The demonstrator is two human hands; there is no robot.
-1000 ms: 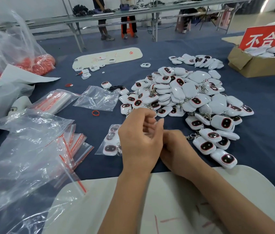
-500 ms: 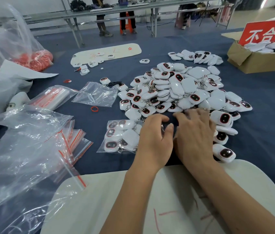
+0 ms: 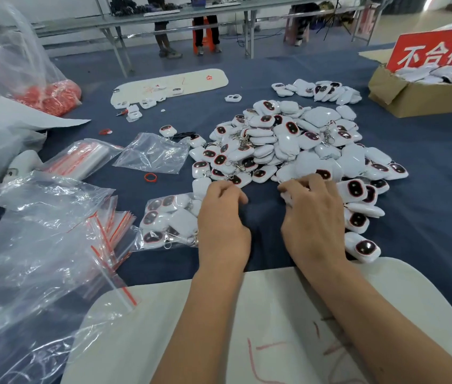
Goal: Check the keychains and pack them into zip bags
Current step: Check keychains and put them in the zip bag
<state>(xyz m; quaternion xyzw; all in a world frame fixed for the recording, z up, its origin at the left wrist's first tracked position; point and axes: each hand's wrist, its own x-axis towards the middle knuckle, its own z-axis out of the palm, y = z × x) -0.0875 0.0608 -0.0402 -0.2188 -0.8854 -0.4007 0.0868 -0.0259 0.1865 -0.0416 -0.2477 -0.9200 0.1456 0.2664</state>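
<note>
Head view: both hands reach forward from the bottom of the frame to the near edge of the keychain pile (image 3: 297, 145), which spreads over the blue cloth (image 3: 427, 189) in the middle and right of the frame. The left hand (image 3: 223, 225) sits just left of centre, its fingers curled under at the pile's near left edge; what they hold, if anything, cannot be told. Just left of it lies a filled zip bag (image 3: 168, 220) with several white keychains inside, touching the hand's side. The right hand (image 3: 312, 217) is just right of centre, its fingers bent and slightly spread, tips on the keychains at the pile's near edge; whether they pinch one cannot be told. A white board (image 3: 274, 328) lies under both forearms at the bottom. Empty zip bags (image 3: 39, 245) with red seals cover the lower left. A crumpled clear bag (image 3: 150, 153) lies left of the pile, a red ring (image 3: 150, 177) just below it. A cardboard box (image 3: 424, 95) with a red sign (image 3: 438, 51) stands at the upper right. A bag of red rings (image 3: 47, 95) sits at the upper left.
</note>
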